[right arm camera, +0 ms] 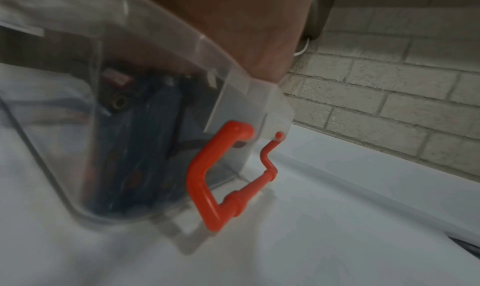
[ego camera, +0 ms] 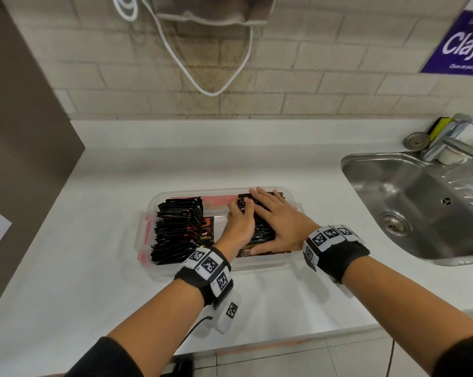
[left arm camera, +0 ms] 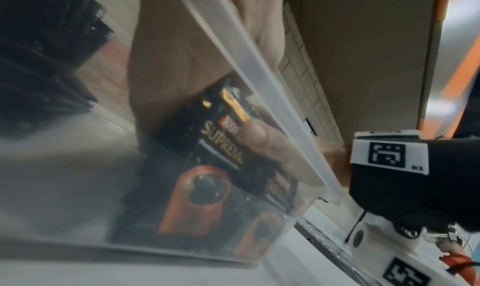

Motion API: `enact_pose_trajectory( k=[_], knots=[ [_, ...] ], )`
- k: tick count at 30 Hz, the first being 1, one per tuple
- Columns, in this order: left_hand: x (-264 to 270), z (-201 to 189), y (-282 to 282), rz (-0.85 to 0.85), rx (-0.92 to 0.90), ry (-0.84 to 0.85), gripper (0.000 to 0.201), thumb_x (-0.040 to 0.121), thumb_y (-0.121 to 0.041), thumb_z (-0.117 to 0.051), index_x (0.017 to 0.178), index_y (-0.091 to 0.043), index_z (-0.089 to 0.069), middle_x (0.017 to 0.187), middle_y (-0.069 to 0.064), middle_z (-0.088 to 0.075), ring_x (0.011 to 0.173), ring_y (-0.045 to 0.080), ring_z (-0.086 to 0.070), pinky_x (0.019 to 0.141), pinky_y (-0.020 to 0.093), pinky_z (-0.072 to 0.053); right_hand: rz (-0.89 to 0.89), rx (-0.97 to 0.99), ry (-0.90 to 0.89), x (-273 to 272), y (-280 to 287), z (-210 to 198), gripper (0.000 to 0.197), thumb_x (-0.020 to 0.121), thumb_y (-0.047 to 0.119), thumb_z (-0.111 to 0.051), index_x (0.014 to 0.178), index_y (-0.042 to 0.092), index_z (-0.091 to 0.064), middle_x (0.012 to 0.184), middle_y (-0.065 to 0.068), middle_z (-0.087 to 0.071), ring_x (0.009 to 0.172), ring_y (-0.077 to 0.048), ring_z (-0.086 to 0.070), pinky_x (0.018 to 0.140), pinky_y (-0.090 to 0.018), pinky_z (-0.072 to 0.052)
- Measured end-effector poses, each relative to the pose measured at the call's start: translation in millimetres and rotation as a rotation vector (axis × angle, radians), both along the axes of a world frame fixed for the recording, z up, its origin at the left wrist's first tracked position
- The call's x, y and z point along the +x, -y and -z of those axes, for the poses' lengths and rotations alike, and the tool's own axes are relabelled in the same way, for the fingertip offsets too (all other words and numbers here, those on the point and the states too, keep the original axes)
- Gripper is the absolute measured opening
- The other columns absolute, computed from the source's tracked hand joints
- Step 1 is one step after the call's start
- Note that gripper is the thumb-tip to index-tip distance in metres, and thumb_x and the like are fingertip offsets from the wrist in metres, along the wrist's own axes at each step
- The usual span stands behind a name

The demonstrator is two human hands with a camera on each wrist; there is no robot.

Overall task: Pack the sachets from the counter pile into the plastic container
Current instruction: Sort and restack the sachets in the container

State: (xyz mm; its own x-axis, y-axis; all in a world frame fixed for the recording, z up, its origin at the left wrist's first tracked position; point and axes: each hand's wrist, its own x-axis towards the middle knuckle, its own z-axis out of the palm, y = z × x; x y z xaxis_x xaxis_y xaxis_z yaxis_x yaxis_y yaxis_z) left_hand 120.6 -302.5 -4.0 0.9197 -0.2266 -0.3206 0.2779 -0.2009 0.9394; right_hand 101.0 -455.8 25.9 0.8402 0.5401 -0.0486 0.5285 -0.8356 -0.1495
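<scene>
Both hands, left hand (ego camera: 239,223) and right hand (ego camera: 277,220), are pressing straight fingers (ego camera: 260,195) onto sachets (ego camera: 262,232) lying beneath them in the container (ego camera: 268,261); the right wrist view is showing its orange latch (right arm camera: 207,179).

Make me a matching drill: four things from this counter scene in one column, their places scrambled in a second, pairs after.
1. right hand
2. upright sachet stack
3. sink
4. orange latch

A. left half of the plastic container
B. outside the container's end wall
C. flat on the right-side sachets
D. right end of the counter

Pairs: 1-C, 2-A, 3-D, 4-B
</scene>
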Motion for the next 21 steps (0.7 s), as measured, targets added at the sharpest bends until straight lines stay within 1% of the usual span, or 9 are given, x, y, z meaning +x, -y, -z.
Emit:
enact_pose_trajectory(
  k=[2, 5, 6, 8, 10, 11, 14, 16, 21],
  knots=[
    [-1.0, 0.0, 2.0, 0.011, 0.021, -0.002, 0.073, 0.102, -0.061, -0.026, 0.158, -0.021, 0.0, 0.164, 0.013, -0.019, 0.145, 0.028, -0.033, 0.102, 0.031, -0.03, 0.004, 0.024, 0.003, 1.3, 0.3, 2.0, 0.114, 0.077, 0.077, -0.061, 0.16, 0.016, -0.013, 0.168, -0.008, -0.002, 0.155, -0.024, 0.005, 0.125, -0.05, 0.002],
    [-2.1, 0.2, 2.4, 0.054, 0.081, 0.012, 0.076, 0.102, -0.062, -0.024, 0.158, -0.02, 0.004, 0.164, 0.015, -0.02, 0.146, 0.03, -0.033, 0.107, 0.033, -0.031, 0.007, 0.036, -0.004, 3.4, 0.9, 4.9, 0.109, 0.08, 0.076, -0.059, 0.16, 0.016, -0.015, 0.168, -0.006, -0.003, 0.155, -0.021, 0.004, 0.125, -0.048, 0.0],
    [-2.1, 0.2, 2.4, 0.071, 0.111, 0.018, 0.077, 0.102, -0.063, -0.022, 0.158, -0.019, 0.005, 0.164, 0.016, -0.019, 0.146, 0.031, -0.033, 0.109, 0.035, -0.032, 0.008, 0.033, -0.002, 4.3, 1.2, 5.7, 0.107, 0.081, 0.075, -0.058, 0.16, 0.016, -0.015, 0.168, -0.005, -0.003, 0.155, -0.02, 0.004, 0.125, -0.048, 0.0],
    [-1.8, -0.6, 3.0, 0.094, 0.173, 0.029, 0.077, 0.101, -0.063, -0.02, 0.159, -0.018, 0.006, 0.164, 0.018, -0.019, 0.145, 0.032, -0.035, 0.108, 0.037, -0.035, 0.01, 0.017, 0.004, 5.6, 1.5, 7.3, 0.104, 0.084, 0.074, -0.054, 0.16, 0.015, -0.013, 0.167, -0.005, -0.002, 0.154, -0.02, 0.005, 0.125, -0.048, -0.002],
    [-1.8, -1.5, 2.9, 0.105, 0.213, 0.032, 0.079, 0.101, -0.064, -0.019, 0.159, -0.017, 0.007, 0.164, 0.019, -0.018, 0.144, 0.034, -0.035, 0.112, 0.04, -0.035, 0.01, -0.009, 0.014, 6.2, 1.2, 8.7, 0.102, 0.085, 0.074, -0.049, 0.16, 0.016, -0.011, 0.167, -0.005, -0.001, 0.154, -0.02, 0.005, 0.125, -0.048, -0.003],
    [-2.3, -2.1, 2.5, 0.106, 0.222, 0.034, 0.08, 0.101, -0.065, -0.019, 0.159, -0.017, 0.007, 0.164, 0.019, -0.017, 0.145, 0.034, -0.035, 0.112, 0.04, -0.036, 0.012, -0.022, 0.023, 6.3, 1.0, 9.4, 0.101, 0.086, 0.074, -0.047, 0.16, 0.016, -0.01, 0.167, -0.004, -0.001, 0.154, -0.019, 0.005, 0.125, -0.048, -0.004],
    [-2.0, -3.5, 0.4, 0.086, 0.211, 0.035, 0.076, 0.1, -0.066, -0.019, 0.159, -0.023, 0.004, 0.163, 0.017, -0.024, 0.141, 0.033, -0.041, 0.102, 0.037, -0.041, 0.02, -0.04, 0.029, 5.6, 0.9, 9.1, 0.103, 0.084, 0.08, -0.039, 0.16, 0.018, -0.007, 0.167, -0.001, 0.003, 0.154, -0.016, 0.008, 0.126, -0.045, -0.003],
    [-2.1, -6.7, -1.3, 0.071, 0.208, 0.022, 0.074, 0.1, -0.066, -0.02, 0.158, -0.025, 0.001, 0.162, 0.017, -0.028, 0.14, 0.034, -0.042, 0.102, 0.038, -0.039, 0.025, -0.025, 0.017, 4.5, 0.9, 8.3, 0.107, 0.082, 0.083, -0.04, 0.16, 0.02, -0.004, 0.167, 0.002, 0.004, 0.154, -0.014, 0.008, 0.126, -0.044, -0.001],
    [-6.4, -23.9, -6.8, 0.082, 0.21, -0.029, 0.083, 0.099, -0.069, -0.02, 0.16, -0.016, -0.002, 0.165, 0.01, -0.023, 0.147, 0.03, -0.032, 0.116, 0.042, -0.03, 0.037, 0.049, -0.032, 0.2, 2.3, 4.6, 0.121, 0.072, 0.089, -0.051, 0.16, 0.021, -0.002, 0.168, 0.003, 0.003, 0.153, -0.011, 0.01, 0.126, -0.042, 0.003]
  ],
)
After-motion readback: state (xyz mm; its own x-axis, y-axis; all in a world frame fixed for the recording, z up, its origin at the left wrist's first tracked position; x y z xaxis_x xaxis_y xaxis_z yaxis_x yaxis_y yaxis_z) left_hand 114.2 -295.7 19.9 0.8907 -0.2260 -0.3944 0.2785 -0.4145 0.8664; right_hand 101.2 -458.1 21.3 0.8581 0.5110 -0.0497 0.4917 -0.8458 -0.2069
